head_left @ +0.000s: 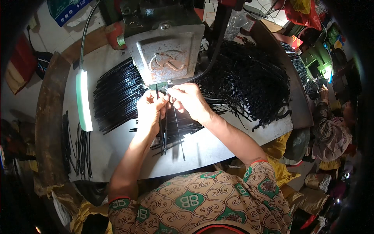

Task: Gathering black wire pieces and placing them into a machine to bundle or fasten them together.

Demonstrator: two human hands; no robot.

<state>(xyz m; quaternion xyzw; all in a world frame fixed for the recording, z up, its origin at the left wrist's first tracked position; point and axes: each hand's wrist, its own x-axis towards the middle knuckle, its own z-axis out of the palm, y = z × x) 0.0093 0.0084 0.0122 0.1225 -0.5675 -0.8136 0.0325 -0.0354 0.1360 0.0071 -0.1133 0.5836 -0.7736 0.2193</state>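
Observation:
Just below the front of a grey-and-green machine (165, 56), my two hands work close together. My left hand (150, 109) is closed on thin black rods (164, 136), which hang down from its fingers toward me. Beside it my right hand (191, 99) pinches at the upper end of another thin black rod (179, 136), right under the machine's lower edge. The fingertips hide the exact joint between the rods. To the left of my hands lies a wide layer of similar black rods (117, 97), side by side on the pale tabletop (156, 165).
A large tangled heap of black rods (253, 78) covers the right side. A lit lamp (83, 101) on a bendy neck stands at left, near a few loose rods (83, 152). A curved brown rim (50, 117) borders the table. At far right another person (331, 132) works at a green machine.

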